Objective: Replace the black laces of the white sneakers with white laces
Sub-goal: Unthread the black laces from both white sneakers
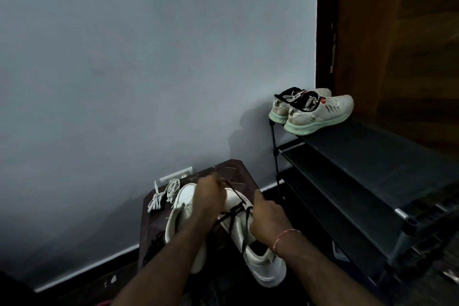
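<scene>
The left hand [210, 195] pinched a strand of the black lace [244, 228] between curled fingers, drawn taut up and away from the eyelets. The right hand [269, 218] gripped the upper of the right white sneaker [258, 264], thumb raised. The other white sneaker [175, 225] lay just to its left, both on a dark brown stool [238, 169]. Bundled white laces [162, 194] rested at the stool's far left corner. Farther right, a worn pair of trainers [315, 112] stood on a black shoe rack [372, 156].
</scene>
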`<state>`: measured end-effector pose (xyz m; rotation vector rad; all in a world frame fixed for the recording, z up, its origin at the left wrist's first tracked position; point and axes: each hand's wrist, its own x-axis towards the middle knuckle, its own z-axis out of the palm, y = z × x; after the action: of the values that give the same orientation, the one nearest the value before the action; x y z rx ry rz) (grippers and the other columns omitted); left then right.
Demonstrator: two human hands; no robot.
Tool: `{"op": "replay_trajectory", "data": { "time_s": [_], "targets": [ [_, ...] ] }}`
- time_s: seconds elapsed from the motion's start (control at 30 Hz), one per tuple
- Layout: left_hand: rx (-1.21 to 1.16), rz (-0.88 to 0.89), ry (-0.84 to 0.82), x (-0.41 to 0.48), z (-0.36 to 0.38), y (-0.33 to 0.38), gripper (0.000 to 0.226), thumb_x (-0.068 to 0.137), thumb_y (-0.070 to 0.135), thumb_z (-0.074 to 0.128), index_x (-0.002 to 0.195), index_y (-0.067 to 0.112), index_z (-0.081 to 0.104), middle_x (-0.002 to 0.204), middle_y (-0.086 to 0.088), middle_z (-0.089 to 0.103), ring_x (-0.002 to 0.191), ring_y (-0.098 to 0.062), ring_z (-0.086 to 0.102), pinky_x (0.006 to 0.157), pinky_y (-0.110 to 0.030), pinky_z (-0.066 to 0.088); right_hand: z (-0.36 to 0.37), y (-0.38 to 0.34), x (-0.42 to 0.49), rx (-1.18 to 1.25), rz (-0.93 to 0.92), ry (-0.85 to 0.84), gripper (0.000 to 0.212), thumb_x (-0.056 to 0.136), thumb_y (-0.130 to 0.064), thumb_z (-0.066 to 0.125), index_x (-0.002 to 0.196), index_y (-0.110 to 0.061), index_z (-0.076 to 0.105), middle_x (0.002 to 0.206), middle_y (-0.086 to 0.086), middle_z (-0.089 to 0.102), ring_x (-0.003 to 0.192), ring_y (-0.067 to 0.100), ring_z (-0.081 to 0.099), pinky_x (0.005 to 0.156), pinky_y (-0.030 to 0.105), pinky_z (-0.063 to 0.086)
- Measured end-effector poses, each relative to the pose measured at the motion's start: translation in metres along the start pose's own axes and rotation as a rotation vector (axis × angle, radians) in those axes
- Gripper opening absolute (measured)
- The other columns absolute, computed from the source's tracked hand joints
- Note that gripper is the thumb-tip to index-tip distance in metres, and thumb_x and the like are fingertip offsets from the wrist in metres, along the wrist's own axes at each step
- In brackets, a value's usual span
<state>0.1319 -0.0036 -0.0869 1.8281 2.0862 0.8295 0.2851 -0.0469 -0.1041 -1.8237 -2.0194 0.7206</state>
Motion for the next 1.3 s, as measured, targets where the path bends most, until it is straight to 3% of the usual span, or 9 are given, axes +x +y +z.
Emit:
{"op": "replay_trajectory", "data": {
  "time_s": [0.1, 0.2, 0.3, 0.47, 0.77, 0.83, 1.03, 1.13, 1.3],
  "targets": [
    [-0.211, -0.183, 0.088, 0.015, -0.015, -0.02, 0.012, 0.066, 0.009, 0.053, 0.065, 0.013, 0.065, 0.071, -0.013, 0.07, 0.07, -0.031, 0.069, 0.067, -0.046, 0.058, 0.0, 0.0, 0.0, -0.004, 0.022, -0.017, 0.046, 0.085, -0.006, 0.051, 0.129, -0.007, 0.039, 0.119, 0.017, 0.061, 0.112, 0.036, 0.059, 0.091, 0.038, 0.049],
    [0.321, 0.055, -0.103, 0.007, -0.015, -0.021, 0.039, 0.075, 0.014, 0.059, 0.114, 0.02, 0.067, 0.112, -0.01, 0.068, 0.104, -0.03, 0.064, 0.085, -0.037, 0.053, 0.001, -0.002, -0.001, -0.02, 0.038, -0.018, 0.041, 0.086, -0.007, 0.051, 0.125, -0.006, 0.04, 0.123, 0.018, 0.059, 0.114, 0.037, 0.058, 0.092, 0.037, 0.047],
    [0.664, 0.34, -0.268, -0.002, -0.007, -0.011, 0.069, 0.085, 0.02, 0.061, 0.147, 0.03, 0.033, 0.142, -0.005, 0.043, 0.131, -0.026, 0.041, 0.104, -0.04, 0.038, 0.001, -0.005, 0.0, -0.025, 0.042, -0.006, 0.036, 0.089, -0.01, 0.049, 0.125, -0.005, 0.041, 0.123, 0.017, 0.06, 0.114, 0.036, 0.058, 0.091, 0.037, 0.047],
    [0.888, 0.641, -0.284, -0.005, 0.005, 0.013, 0.027, 0.092, 0.024, 0.048, 0.113, 0.016, 0.064, 0.112, -0.009, 0.066, 0.109, -0.032, 0.059, 0.085, -0.037, 0.043, 0.002, -0.005, -0.004, -0.047, 0.011, 0.004, 0.032, 0.095, -0.015, 0.044, 0.125, -0.006, 0.042, 0.123, 0.017, 0.06, 0.113, 0.036, 0.059, 0.089, 0.039, 0.047],
    [0.163, 0.001, 0.139, 0.012, -0.015, -0.021, 0.02, 0.071, 0.008, 0.061, 0.085, 0.012, 0.076, 0.079, -0.011, 0.073, 0.08, -0.029, 0.069, 0.065, -0.033, 0.052, -0.004, -0.005, -0.003, -0.041, 0.025, -0.034, 0.039, 0.089, -0.012, 0.05, 0.126, -0.002, 0.043, 0.125, 0.019, 0.058, 0.117, 0.036, 0.057, 0.094, 0.037, 0.046],
    [0.194, -0.084, 0.127, 0.013, -0.021, -0.033, 0.018, 0.074, 0.009, 0.059, 0.083, 0.009, 0.074, 0.081, -0.013, 0.073, 0.083, -0.031, 0.069, 0.069, -0.038, 0.055, -0.002, -0.006, -0.003, -0.054, 0.036, -0.034, 0.043, 0.087, -0.011, 0.054, 0.128, -0.002, 0.042, 0.126, 0.018, 0.058, 0.118, 0.035, 0.057, 0.094, 0.036, 0.046],
    [0.679, 0.446, -0.185, 0.001, -0.008, -0.011, 0.056, 0.087, 0.023, 0.058, 0.14, 0.03, 0.043, 0.135, -0.002, 0.051, 0.127, -0.026, 0.046, 0.101, -0.037, 0.037, -0.001, -0.009, 0.0, -0.071, 0.026, 0.005, 0.036, 0.092, -0.011, 0.049, 0.127, -0.002, 0.043, 0.125, 0.017, 0.06, 0.117, 0.035, 0.058, 0.092, 0.038, 0.047],
    [0.821, 0.588, -0.317, 0.0, -0.001, 0.009, 0.034, 0.09, 0.023, 0.053, 0.124, 0.024, 0.057, 0.122, -0.008, 0.06, 0.117, -0.029, 0.055, 0.092, -0.037, 0.043, 0.001, -0.01, -0.003, -0.079, 0.01, 0.017, 0.032, 0.094, -0.01, 0.045, 0.125, -0.003, 0.044, 0.123, 0.016, 0.061, 0.116, 0.034, 0.058, 0.091, 0.038, 0.047],
    [0.687, 0.43, -0.255, 0.008, 0.006, 0.002, 0.022, 0.084, 0.019, 0.058, 0.104, 0.016, 0.069, 0.104, -0.012, 0.068, 0.1, -0.033, 0.064, 0.079, -0.038, 0.05, 0.002, -0.008, -0.006, -0.066, 0.012, 0.014, 0.032, 0.093, -0.007, 0.043, 0.125, -0.004, 0.045, 0.122, 0.017, 0.062, 0.115, 0.035, 0.059, 0.091, 0.039, 0.048]
  ]
}}
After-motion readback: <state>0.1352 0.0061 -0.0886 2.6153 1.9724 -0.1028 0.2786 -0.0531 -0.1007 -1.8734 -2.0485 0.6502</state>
